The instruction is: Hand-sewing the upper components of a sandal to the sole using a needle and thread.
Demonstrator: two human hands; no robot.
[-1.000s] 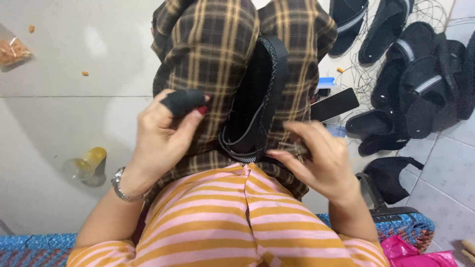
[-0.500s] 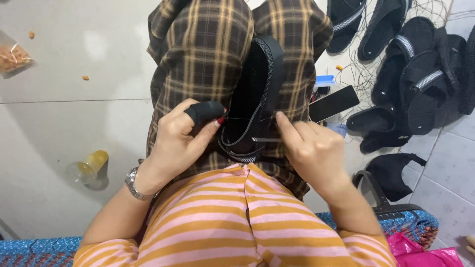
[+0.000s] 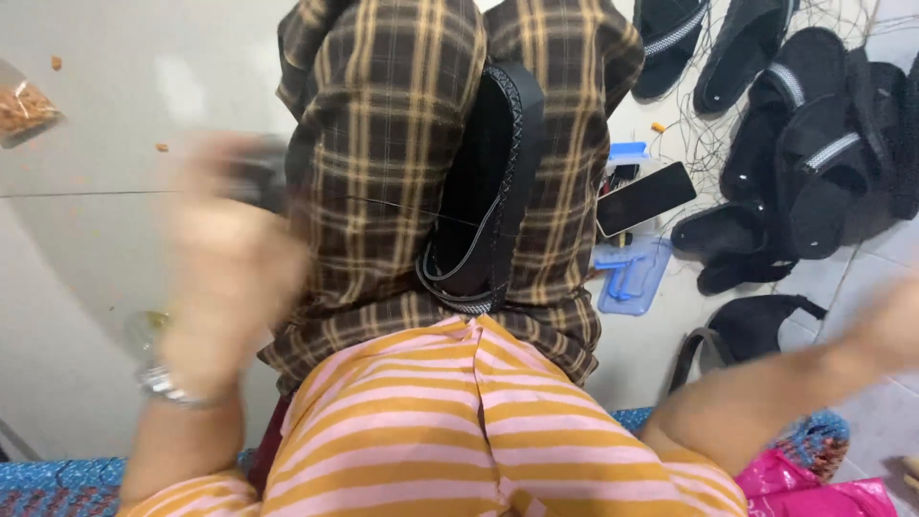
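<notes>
Two hands flank the lap, both badly blurred. Nearest the camera is the orange-and-pink striped shirt (image 3: 450,421), and below it at the bottom edge runs a blue woven mat (image 3: 57,479), with a bright pink plastic bag (image 3: 814,493) at the lower right. The left hand (image 3: 225,258) is raised beside the left knee, a silver wristwatch (image 3: 163,383) on its wrist; it seems closed around a small dark tool (image 3: 254,177), though the blur leaves the grip uncertain. The right hand (image 3: 890,325) is flung out wide to the right edge, well apart from the lap, and whether it is clenched or loose cannot be told. A thin thread (image 3: 402,209) runs taut across the left thigh toward the sandal. Between the knees, gripped by the brown plaid trousers (image 3: 383,124), stands a black sandal with a braided edge (image 3: 493,182), sole on edge, its strap end nearest the body. Just right of the right knee lie a black smartphone (image 3: 646,196) and a flat light-blue plastic tray (image 3: 632,273). Near them a black sandal upper (image 3: 742,330) rests on the tiled floor (image 3: 86,124). Farther off at the upper right is a heap of black sandals with grey-striped straps (image 3: 804,124) among loose threads. At the far left edge sits a clear bag of orange snacks (image 3: 24,107).
</notes>
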